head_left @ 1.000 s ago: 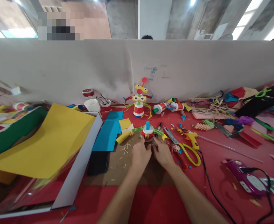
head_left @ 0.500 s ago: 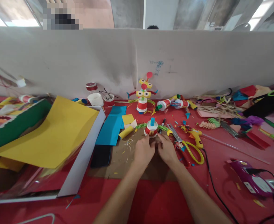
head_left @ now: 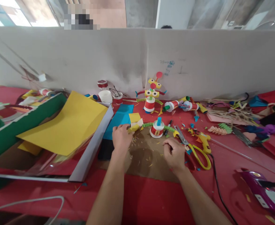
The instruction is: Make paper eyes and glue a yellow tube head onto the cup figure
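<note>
My left hand (head_left: 120,137) reaches to a small yellow paper roll (head_left: 130,128) at the edge of the blue paper (head_left: 118,120), with its fingers closed on the roll. My right hand (head_left: 174,153) rests curled on the brown cardboard mat (head_left: 149,157); I cannot make out anything in it. Between and beyond the hands stands a small red-and-white cup figure (head_left: 157,128) with a blue stub on top and green coil arms. A taller finished cup figure (head_left: 150,99) with yellow eye boxes stands near the partition.
Yellow-handled scissors (head_left: 195,150) and a yellow glue gun (head_left: 204,140) lie right of my right hand, with a black cord (head_left: 218,187) trailing. Large yellow and green sheets (head_left: 67,125) lie left. A purple tool (head_left: 261,189) lies at the right. White partition (head_left: 128,59) behind.
Both hands have left the small cup figure. My left hand moved left to the yellow paper roll; my right hand drew back toward me onto the cardboard. The view shifted left.
</note>
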Demonstrator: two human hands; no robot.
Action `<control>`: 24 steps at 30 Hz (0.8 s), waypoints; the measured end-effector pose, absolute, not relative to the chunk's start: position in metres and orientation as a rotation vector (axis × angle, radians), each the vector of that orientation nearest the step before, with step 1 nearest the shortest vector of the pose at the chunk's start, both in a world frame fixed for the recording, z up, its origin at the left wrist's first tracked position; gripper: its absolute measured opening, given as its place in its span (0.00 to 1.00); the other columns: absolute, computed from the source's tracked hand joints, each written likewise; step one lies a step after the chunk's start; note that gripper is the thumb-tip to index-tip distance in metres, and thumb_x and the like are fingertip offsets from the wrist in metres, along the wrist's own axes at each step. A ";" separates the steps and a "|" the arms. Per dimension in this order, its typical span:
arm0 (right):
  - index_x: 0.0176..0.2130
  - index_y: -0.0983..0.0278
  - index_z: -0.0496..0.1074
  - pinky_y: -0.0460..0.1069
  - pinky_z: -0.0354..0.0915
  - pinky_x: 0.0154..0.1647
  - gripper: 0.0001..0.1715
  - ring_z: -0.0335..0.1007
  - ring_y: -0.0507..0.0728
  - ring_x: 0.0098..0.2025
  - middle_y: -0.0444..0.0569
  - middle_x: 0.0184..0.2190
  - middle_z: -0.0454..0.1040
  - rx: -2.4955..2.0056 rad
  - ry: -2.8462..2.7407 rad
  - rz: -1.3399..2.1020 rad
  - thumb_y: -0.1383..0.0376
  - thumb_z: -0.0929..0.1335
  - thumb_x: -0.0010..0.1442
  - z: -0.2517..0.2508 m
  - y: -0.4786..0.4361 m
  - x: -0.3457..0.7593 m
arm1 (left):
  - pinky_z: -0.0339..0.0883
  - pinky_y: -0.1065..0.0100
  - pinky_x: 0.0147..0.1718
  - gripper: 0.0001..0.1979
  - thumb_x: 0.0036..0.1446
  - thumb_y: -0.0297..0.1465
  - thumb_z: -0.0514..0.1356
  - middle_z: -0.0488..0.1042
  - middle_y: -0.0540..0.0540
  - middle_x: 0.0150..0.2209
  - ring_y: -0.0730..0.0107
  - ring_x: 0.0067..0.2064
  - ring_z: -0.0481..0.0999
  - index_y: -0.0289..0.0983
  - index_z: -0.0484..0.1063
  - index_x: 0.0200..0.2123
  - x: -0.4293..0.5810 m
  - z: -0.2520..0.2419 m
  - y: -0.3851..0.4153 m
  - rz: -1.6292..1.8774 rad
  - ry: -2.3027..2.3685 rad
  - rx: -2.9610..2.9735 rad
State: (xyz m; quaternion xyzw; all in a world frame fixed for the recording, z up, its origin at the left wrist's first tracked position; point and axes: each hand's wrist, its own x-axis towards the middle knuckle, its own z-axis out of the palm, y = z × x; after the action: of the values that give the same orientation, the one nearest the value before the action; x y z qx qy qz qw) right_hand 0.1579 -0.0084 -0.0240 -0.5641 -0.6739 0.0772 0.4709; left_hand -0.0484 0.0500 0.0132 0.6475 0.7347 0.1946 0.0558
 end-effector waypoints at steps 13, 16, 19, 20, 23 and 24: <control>0.38 0.63 0.72 0.53 0.63 0.39 0.10 0.67 0.57 0.35 0.49 0.30 0.74 -1.321 -1.591 0.118 0.69 0.62 0.59 -0.018 -0.008 0.159 | 0.67 0.70 0.36 0.18 0.47 0.33 0.62 0.75 0.45 0.40 0.69 0.38 0.75 0.36 0.70 0.43 -0.058 0.021 0.056 1.438 1.146 0.817; 0.41 0.63 0.72 0.51 0.64 0.36 0.11 0.68 0.55 0.31 0.48 0.27 0.72 -1.290 -1.604 0.163 0.68 0.62 0.60 -0.021 -0.008 0.158 | 0.67 0.72 0.31 0.11 0.51 0.31 0.61 0.75 0.45 0.37 0.71 0.35 0.75 0.36 0.70 0.39 -0.055 0.026 0.052 1.332 0.752 0.570; 0.43 0.62 0.72 0.50 0.64 0.35 0.12 0.68 0.54 0.30 0.46 0.26 0.72 -1.249 -1.601 0.196 0.68 0.63 0.61 -0.024 -0.011 0.158 | 0.66 0.74 0.28 0.10 0.54 0.32 0.59 0.75 0.42 0.38 0.75 0.31 0.73 0.34 0.70 0.40 -0.051 0.028 0.049 1.207 0.594 0.485; 0.43 0.62 0.72 0.50 0.64 0.34 0.12 0.68 0.54 0.30 0.46 0.26 0.72 -1.238 -1.586 0.224 0.68 0.63 0.61 -0.024 -0.012 0.158 | 0.66 0.74 0.27 0.11 0.54 0.32 0.59 0.75 0.41 0.38 0.75 0.31 0.73 0.34 0.71 0.41 -0.050 0.028 0.047 1.165 0.576 0.510; 0.42 0.61 0.71 0.48 0.62 0.27 0.10 0.65 0.52 0.25 0.44 0.25 0.70 -1.185 -1.420 0.400 0.65 0.62 0.62 -0.025 -0.015 0.158 | 0.65 0.74 0.28 0.14 0.50 0.30 0.63 0.74 0.44 0.40 0.74 0.32 0.73 0.37 0.73 0.42 -0.046 0.028 0.041 1.038 0.610 0.758; 0.41 0.61 0.70 0.47 0.61 0.25 0.10 0.64 0.51 0.24 0.44 0.24 0.70 -1.143 -1.341 0.492 0.63 0.61 0.63 -0.025 -0.015 0.158 | 0.65 0.74 0.30 0.15 0.48 0.28 0.64 0.74 0.45 0.40 0.74 0.33 0.73 0.37 0.74 0.42 -0.045 0.028 0.039 0.983 0.635 0.870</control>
State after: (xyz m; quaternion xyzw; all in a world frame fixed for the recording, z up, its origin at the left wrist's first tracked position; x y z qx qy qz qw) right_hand 0.1580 -0.0155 -0.0245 -0.4951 -0.5810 0.2131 0.6099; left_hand -0.0451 0.0394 0.0276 0.3974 0.2899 0.4492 0.7458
